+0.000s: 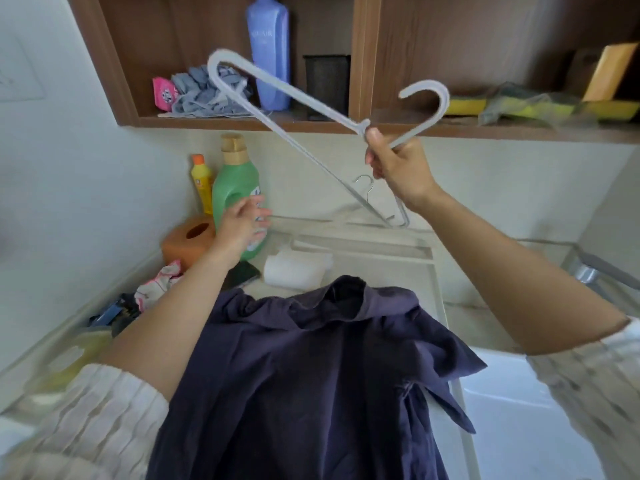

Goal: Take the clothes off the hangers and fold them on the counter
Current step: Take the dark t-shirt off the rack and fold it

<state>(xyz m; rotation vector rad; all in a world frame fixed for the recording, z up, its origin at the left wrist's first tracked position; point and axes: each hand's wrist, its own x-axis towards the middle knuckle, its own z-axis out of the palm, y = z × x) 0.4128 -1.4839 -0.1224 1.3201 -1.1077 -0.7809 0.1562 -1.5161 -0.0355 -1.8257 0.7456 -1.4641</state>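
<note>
our right hand [398, 168] grips a white hanger [277, 109] above the worktop [388, 271], our left hand [242, 225], fingers loose, touches the green bottle [233, 188] near the back edge, and the navy shirt [311, 375] lies at the front edge.

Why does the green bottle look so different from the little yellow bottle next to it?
The green bottle is bigger and fatter; the yellow bottle is small and slim. The green bottle has a tan cap, the yellow bottle an orange one. The left hand reaches across the green bottle; nothing touches the yellow bottle. Both stand upright on the counter by the wall.
</note>
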